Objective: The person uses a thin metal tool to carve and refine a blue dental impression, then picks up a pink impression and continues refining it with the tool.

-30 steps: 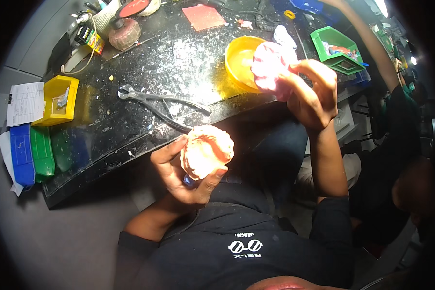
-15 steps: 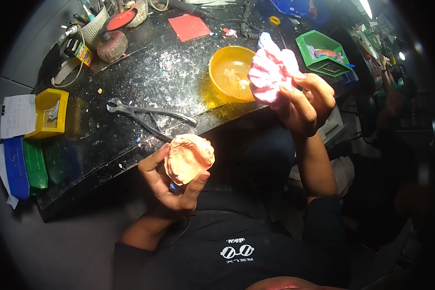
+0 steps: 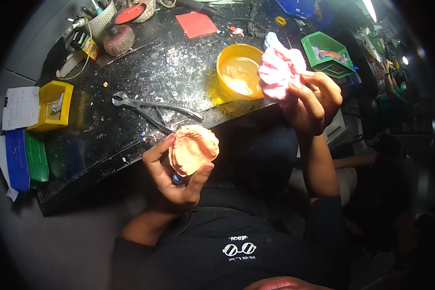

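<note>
My left hand (image 3: 171, 182) is closed round a peach-coloured plaster dental cast (image 3: 194, 149), fingers on its left rim and thumb on its lower right side. The cast's hollow side faces up, and a bit of blue shows below it between the fingers. Farther right and higher, my right hand (image 3: 319, 101) pinches a pink, ruffled piece (image 3: 277, 72) whose material I cannot make out. A pale blue lump shows at its top edge. That piece overlaps the right rim of a yellow bowl (image 3: 223, 54) holding cloudy liquid and pale scraps. Metal pliers (image 3: 150, 103) lie on the bench beyond the cast.
The dark bench (image 3: 101, 140) is strewn with pale crumbs. A red sheet (image 3: 196, 25) lies at the back, near a round pinkish jar (image 3: 119, 41). A yellow bin (image 3: 66, 115) stands at left, a green bin (image 3: 310, 46) at right. Another person sits at far right.
The view has shifted slightly, so the bench things appear farther right. My left hand has risen a little with the cast. Both hands keep their holds.
</note>
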{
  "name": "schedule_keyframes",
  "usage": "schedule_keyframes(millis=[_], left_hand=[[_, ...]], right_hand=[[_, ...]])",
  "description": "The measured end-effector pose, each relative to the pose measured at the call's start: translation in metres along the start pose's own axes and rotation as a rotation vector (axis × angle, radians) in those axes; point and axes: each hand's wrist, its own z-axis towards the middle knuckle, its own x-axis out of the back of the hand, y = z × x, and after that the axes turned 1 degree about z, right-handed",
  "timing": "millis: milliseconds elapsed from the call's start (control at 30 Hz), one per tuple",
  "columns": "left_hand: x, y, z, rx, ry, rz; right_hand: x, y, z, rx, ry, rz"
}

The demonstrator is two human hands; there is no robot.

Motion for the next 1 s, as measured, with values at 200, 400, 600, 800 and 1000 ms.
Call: schedule_keyframes(millis=[200,400,600,800,1000], left_hand=[[0.002,0.005,0.002,-0.023,-0.010,0.097],[0.000,0.010,0.007,0.067,0.019,-0.067],[-0.003,0.018,0.009,0.150,0.113,-0.195],[-0.003,0.024,0.008,0.169,0.108,-0.234],[-0.005,0.023,0.012,0.224,0.067,-0.349]], right_hand=[[-0.003,-0.003,0.008,-0.032,0.007,0.055],[-0.020,-0.002,0.015,-0.399,0.274,0.494],[-0.001,-0.012,0.021,-1.136,0.418,1.591],[0.010,-0.015,-0.018,-1.121,0.698,2.020],[0.024,-0.033,-0.029,-1.228,0.867,2.350]])
